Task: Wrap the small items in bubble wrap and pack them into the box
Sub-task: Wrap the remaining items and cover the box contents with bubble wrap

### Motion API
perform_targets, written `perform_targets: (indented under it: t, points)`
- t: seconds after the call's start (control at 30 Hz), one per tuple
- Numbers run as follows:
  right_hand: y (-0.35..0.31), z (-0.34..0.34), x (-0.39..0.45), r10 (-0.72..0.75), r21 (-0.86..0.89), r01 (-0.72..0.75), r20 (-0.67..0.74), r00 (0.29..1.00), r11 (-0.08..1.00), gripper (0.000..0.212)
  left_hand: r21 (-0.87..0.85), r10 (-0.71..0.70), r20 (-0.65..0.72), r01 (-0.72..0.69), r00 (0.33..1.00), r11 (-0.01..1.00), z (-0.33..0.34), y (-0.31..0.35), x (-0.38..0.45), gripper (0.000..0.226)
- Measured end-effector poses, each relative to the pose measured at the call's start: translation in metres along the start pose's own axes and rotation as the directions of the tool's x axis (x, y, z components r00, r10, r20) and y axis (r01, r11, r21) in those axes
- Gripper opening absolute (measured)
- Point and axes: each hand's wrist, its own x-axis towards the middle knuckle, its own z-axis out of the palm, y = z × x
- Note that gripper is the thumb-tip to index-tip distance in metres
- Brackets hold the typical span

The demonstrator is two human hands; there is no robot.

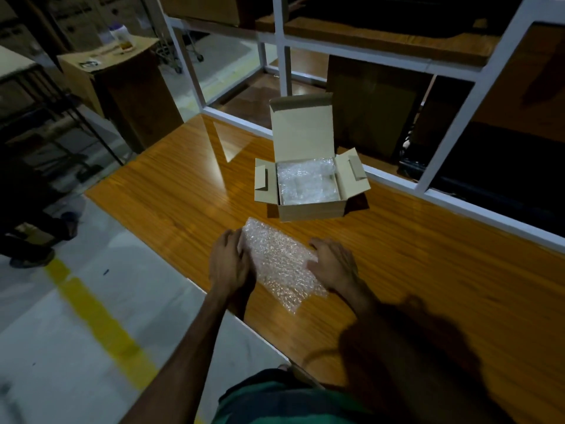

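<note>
A sheet of bubble wrap (279, 263) lies on the wooden table (183, 191) near its front edge. My left hand (230, 260) grips the sheet's left edge with curled fingers. My right hand (331, 264) holds its right edge, fingers curled onto the wrap. What lies inside the wrap is hidden. Behind them stands an open cardboard box (308, 175), lid upright and side flaps spread. A bubble-wrapped bundle (307, 182) fills its inside.
A white metal frame (464, 108) runs along the table's far edge, with dark cartons behind it. To the left is grey floor with a yellow stripe (101, 325), a tall carton (128, 87) with a bottle on top, and someone's feet (39, 243).
</note>
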Motion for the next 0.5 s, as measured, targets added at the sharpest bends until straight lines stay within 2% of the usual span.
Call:
perform_targets:
  t: [0.07, 0.13, 0.17, 0.27, 0.33, 0.43, 0.5]
  points:
    - [-0.002, -0.005, 0.0, 0.055, 0.087, -0.056, 0.019, 0.998, 0.995, 0.033, -0.033, -0.053, 0.03, 0.054, 0.998, 0.998, -0.002, -0.008, 0.011, 0.057]
    - [-0.001, -0.01, -0.001, 0.101, 0.165, -0.104, 0.027, 0.995, 0.981, 0.013, -0.032, -0.114, 0.082, 0.117, 0.99, 0.993, -0.011, -0.004, 0.015, 0.043]
    - [0.0, -0.012, -0.002, 0.124, 0.236, -0.128, 0.03, 0.992, 0.963, 0.01, -0.018, -0.136, 0.107, 0.138, 0.985, 0.99, -0.014, -0.002, 0.016, 0.036]
    - [0.004, -0.021, -0.004, 0.147, 0.497, -0.168, 0.081, 0.986, 0.851, 0.018, -0.065, -0.196, 0.161, 0.209, 0.967, 0.976, -0.017, -0.005, 0.015, 0.022]
    - [0.011, -0.028, -0.005, 0.146, 0.599, -0.183, 0.11, 0.983, 0.78, 0.025, -0.204, -0.258, 0.187, 0.295, 0.948, 0.933, -0.02, -0.004, 0.009, 0.013]
    - [0.021, -0.034, -0.006, 0.173, 0.713, -0.203, 0.115, 0.978, 0.671, 0.032, -0.474, -0.313, 0.183, 0.363, 0.932, 0.802, -0.027, 0.004, -0.003, 0.013]
    - [0.027, -0.034, -0.008, 0.192, 0.758, -0.208, 0.11, 0.975, 0.619, 0.034, -0.625, -0.374, 0.187, 0.404, 0.908, 0.668, -0.032, 0.013, -0.008, 0.015]
